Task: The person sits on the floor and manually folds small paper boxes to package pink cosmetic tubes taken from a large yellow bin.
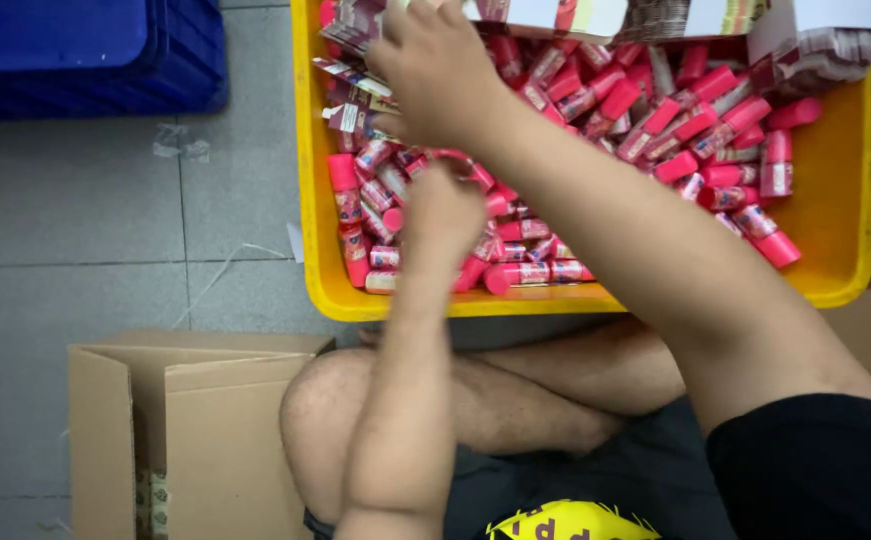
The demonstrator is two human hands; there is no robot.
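Head view, person sits cross-legged on a grey tiled floor (76,220), both arms reaching forward into a yellow crate (846,200). Crate is full of small pink-capped bottles (656,130), lying jumbled, mostly in the left and middle part; right end shows bare yellow bottom. Left hand (443,210) is down on the bottle pile near the crate's front wall, fingers curled into the bottles; grip state cannot be told, fingertips hidden. Right hand (436,70) crosses above the left, at the crate's back-left, fingers bent over a stack of flat printed cartons (351,75); whether it grips one is unclear. More folded cartons (816,40) sit at the crate's back-right. Open cardboard box (186,430) stands on the floor beside the left knee. Blue crate (86,50) top left, well apart.
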